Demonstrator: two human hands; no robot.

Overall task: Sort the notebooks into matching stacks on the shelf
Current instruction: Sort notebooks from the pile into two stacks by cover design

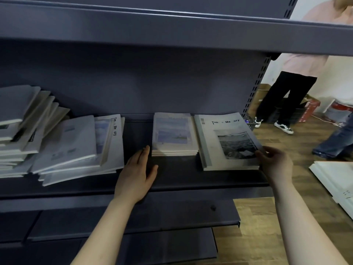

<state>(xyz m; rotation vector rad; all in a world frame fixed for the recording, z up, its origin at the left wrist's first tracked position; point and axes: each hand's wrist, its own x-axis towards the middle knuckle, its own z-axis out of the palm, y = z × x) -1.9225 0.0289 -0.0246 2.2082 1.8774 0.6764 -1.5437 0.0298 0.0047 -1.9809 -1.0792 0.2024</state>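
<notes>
Right hand (pixel 275 161) pinches the notebook (pixel 225 144) by its right edge, atop the stack (pixel 229 167) at 3 o'clock on the shelf (pixel 181 176). Left hand (pixel 137 173) lies flat at 7 o'clock, fingers straight. Likely light, floppy (covers look slick): support it underneath.

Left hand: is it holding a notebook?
No, the left hand lies open on the shelf, left of the middle stack, holding nothing.
</notes>
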